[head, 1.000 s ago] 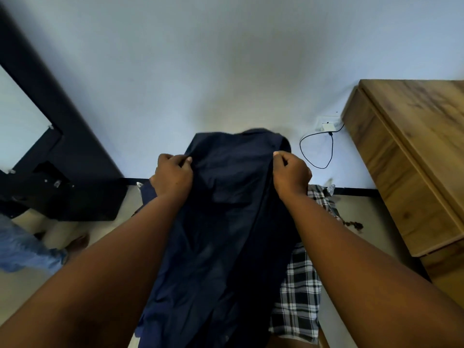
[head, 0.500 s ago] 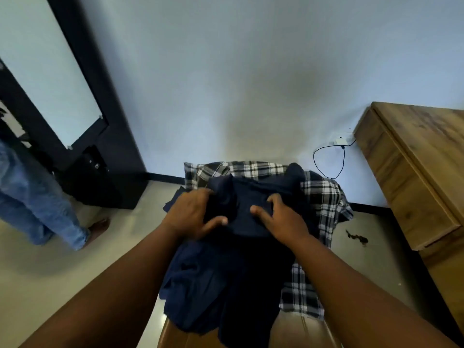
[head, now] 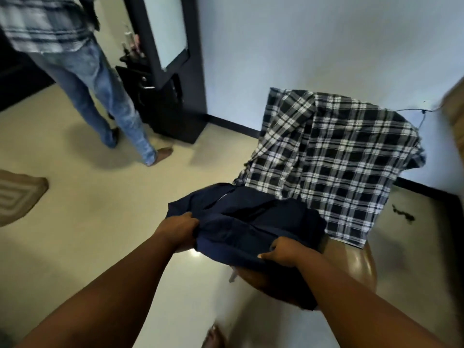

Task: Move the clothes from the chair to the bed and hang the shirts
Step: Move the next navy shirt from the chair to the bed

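Observation:
A bunched navy blue shirt (head: 253,222) is held in front of me, above the front of a brown chair (head: 356,262). My left hand (head: 179,229) grips its left edge. Its near right edge is pinched by my right hand (head: 285,252). A black-and-white plaid shirt (head: 334,159) is draped over the chair's backrest and hangs down onto the seat. The bed is not in view.
Another person in jeans (head: 105,96) stands at the upper left beside a black door frame (head: 175,71). A woven mat (head: 17,194) lies on the cream floor at the left edge. A wooden cabinet (head: 455,106) sits at the right edge.
The navy shirt went from held up high and spread, to pressed on the chair, to bunched and lifted off towards the left. My view has swung left and down.

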Action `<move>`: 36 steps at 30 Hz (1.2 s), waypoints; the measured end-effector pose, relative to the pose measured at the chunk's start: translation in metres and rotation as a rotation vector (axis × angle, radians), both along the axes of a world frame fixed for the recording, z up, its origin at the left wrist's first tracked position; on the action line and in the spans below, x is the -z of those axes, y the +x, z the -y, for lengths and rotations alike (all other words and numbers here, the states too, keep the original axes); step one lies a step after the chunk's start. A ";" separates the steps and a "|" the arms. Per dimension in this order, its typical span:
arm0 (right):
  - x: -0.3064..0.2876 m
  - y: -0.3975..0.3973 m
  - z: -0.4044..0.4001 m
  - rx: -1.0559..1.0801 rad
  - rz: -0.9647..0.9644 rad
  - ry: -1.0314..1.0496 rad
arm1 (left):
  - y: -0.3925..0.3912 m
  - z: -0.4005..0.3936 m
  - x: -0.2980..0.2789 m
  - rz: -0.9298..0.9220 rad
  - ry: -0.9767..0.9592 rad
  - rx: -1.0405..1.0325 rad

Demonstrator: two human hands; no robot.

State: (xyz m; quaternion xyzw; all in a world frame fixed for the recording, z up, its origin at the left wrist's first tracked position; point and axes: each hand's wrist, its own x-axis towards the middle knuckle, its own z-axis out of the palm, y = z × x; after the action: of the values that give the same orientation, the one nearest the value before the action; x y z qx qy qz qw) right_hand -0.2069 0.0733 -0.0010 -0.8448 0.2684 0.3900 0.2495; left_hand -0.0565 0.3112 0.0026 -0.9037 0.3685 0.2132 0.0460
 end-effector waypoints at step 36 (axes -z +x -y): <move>-0.051 -0.313 -0.757 -1.454 -0.048 -0.063 | -0.713 -0.714 -0.030 -0.347 -0.229 -1.936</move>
State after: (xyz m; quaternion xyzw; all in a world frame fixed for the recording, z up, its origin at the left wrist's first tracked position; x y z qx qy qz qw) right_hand -0.5201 0.8301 0.0501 -0.8076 -0.3443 0.4676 -0.1030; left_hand -0.7698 1.0250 0.0327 -0.7702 -0.5092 0.2511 -0.2905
